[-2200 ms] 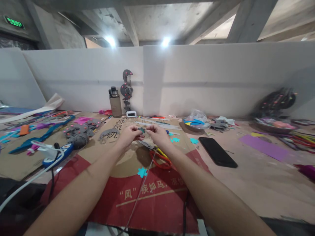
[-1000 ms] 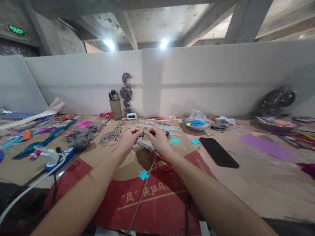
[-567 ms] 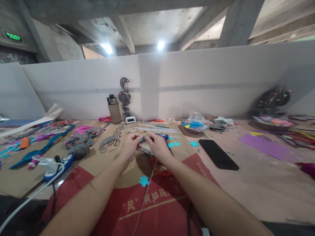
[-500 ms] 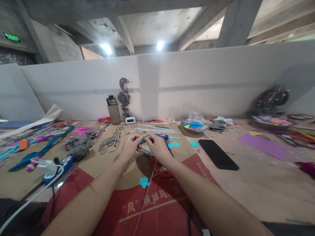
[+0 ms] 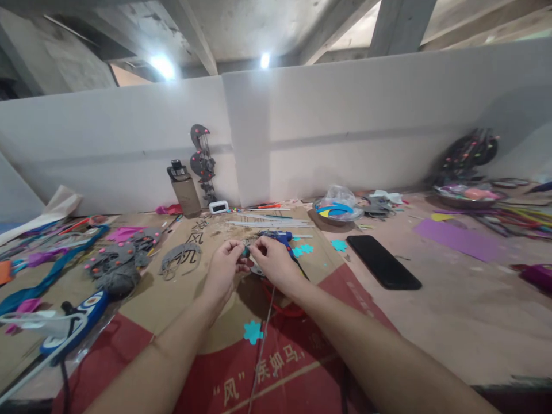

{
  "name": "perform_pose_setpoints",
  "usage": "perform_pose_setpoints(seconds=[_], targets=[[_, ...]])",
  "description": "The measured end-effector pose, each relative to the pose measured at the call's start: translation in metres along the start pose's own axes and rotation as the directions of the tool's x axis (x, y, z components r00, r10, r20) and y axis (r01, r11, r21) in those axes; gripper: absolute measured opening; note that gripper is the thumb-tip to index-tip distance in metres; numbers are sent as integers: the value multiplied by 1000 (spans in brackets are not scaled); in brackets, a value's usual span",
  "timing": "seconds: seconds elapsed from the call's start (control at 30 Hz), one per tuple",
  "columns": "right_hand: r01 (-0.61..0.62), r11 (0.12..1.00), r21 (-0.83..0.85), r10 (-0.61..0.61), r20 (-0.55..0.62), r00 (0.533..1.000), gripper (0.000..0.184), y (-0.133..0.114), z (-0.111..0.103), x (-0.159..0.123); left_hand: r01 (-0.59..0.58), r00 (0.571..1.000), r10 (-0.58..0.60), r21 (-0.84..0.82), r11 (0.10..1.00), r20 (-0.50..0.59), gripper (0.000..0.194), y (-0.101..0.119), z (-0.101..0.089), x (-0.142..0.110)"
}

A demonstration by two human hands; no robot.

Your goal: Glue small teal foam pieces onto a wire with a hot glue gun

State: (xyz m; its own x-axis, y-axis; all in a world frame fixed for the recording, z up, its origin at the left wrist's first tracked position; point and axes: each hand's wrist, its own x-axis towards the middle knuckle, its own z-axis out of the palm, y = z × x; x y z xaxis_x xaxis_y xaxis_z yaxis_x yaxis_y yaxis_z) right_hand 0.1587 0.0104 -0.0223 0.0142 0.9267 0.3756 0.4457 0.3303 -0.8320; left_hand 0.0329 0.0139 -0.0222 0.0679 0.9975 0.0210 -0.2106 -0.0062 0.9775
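My left hand (image 5: 226,265) is closed, thumb and fingertips pinching a small dark teal piece (image 5: 245,252). My right hand (image 5: 275,261) pinches at the same piece from the other side, the fingertips of both hands nearly meeting. Its exact kind is too small to make out. A thin grey cord (image 5: 264,345) runs from below my right hand down toward the front edge. Beneath that hand lie scissors with red handles (image 5: 284,309), partly hidden. Behind it rests a blue glue gun (image 5: 282,236). A turquoise paper flower (image 5: 253,332) lies on the cardboard (image 5: 194,305) in front.
Several more turquoise flowers (image 5: 307,248) and a black phone (image 5: 383,261) lie to the right. A bowl (image 5: 336,215) and a bottle (image 5: 185,192) stand behind. Grey yarn pieces (image 5: 123,264) and a blue power strip (image 5: 88,319) are at left. A white panel (image 5: 366,115) closes the back.
My view has shifted, turning slightly right and tilting, and more of the glue gun shows. Both hands stay close together at the small teal piece.
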Motion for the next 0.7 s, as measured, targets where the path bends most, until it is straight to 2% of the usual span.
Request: perform_pose_setpoints(seconds=[0.23,0.37,0.53,0.7], targets=[[-45,995,88,41,44,998,20,3,-1,0,57,998,-54,-79,995,28,23,-1,-1,-1],[-69,995,77,65,58,996,21,2,-2,1,74,997,-70,-111,991,40,24,0,-2,-2],[-121,984,128,117,42,992,12,0,-2,2,72,997,-67,-110,991,46,22,-2,-2,0],[-112,975,191,103,53,993,8,-3,-3,2,94,994,-87,-102,990,73,20,0,-1,-1]])
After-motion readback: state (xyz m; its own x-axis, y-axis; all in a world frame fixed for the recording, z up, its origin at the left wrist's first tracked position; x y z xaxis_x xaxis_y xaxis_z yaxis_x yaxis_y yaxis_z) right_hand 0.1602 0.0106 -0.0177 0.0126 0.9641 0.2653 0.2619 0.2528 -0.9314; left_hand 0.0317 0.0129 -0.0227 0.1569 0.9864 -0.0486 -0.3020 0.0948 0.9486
